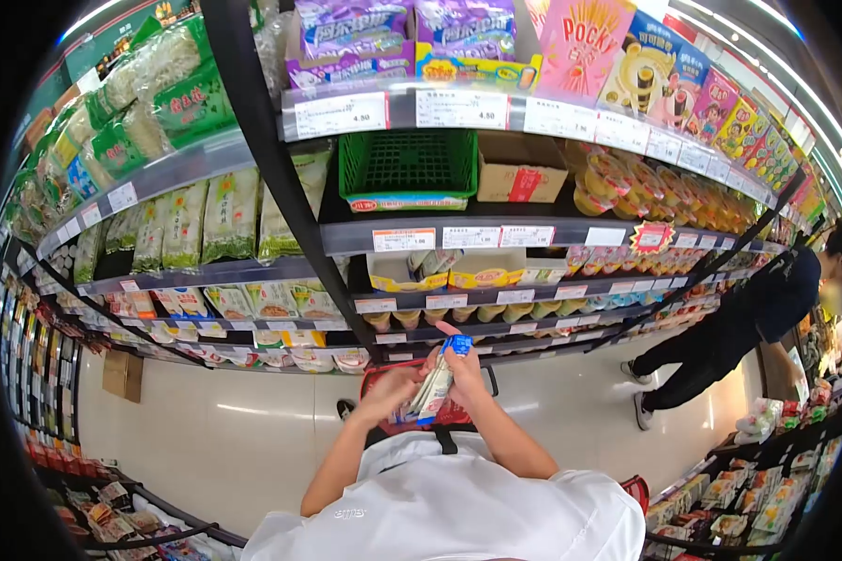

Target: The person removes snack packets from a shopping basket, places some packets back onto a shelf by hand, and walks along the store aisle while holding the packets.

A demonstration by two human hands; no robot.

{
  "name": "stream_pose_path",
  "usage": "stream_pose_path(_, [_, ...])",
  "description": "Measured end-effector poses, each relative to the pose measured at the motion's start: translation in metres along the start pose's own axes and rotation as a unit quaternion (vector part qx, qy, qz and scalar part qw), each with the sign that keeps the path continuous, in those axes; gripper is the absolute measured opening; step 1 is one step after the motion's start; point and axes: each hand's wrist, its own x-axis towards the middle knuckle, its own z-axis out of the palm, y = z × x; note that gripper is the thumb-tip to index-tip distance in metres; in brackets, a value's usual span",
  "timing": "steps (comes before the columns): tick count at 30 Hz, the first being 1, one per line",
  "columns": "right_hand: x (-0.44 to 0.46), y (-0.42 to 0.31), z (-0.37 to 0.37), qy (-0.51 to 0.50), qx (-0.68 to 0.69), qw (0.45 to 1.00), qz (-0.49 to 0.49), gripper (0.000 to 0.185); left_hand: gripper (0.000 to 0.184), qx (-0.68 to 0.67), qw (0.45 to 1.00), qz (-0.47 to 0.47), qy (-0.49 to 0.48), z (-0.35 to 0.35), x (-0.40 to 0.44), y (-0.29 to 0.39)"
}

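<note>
A person's loose white shirt (477,510) fills the bottom. Beyond it, the right hand (468,374) grips a bundle of slim blue-and-white plastic packets (436,393), held above a red plastic basket (456,413). The blurred left hand (390,393) is beside the bundle, fingers curled; whether they pinch a packet, I cannot tell. Farther off stand dark metal shelves (421,310) with price labels, holding a green open plastic crate (407,166) beside a brown cardboard box (522,170). At right, another person in dark clothes (762,294) leans toward a display.
</note>
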Motion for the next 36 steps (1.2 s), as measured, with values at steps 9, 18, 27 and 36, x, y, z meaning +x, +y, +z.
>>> stream_pose_path(9, [0.008,0.011,0.013,0.026,-0.047,0.998,0.013,0.069,0.03,0.012,0.991,-0.05,-0.126,0.014,0.018,0.021])
stream_pose_path(18, [0.029,0.046,0.051,0.034,-0.136,0.989,0.04,0.051,0.028,-0.079,0.991,-0.049,-0.099,-0.026,-0.006,0.037])
stream_pose_path(27, [0.03,0.068,0.075,0.073,-0.251,0.964,0.056,0.04,0.019,-0.09,0.983,-0.048,-0.152,-0.065,-0.021,0.025])
stream_pose_path(36, [0.019,0.094,0.074,0.097,-0.389,0.916,0.028,0.031,0.02,-0.104,0.982,-0.049,-0.149,-0.086,-0.033,0.0])
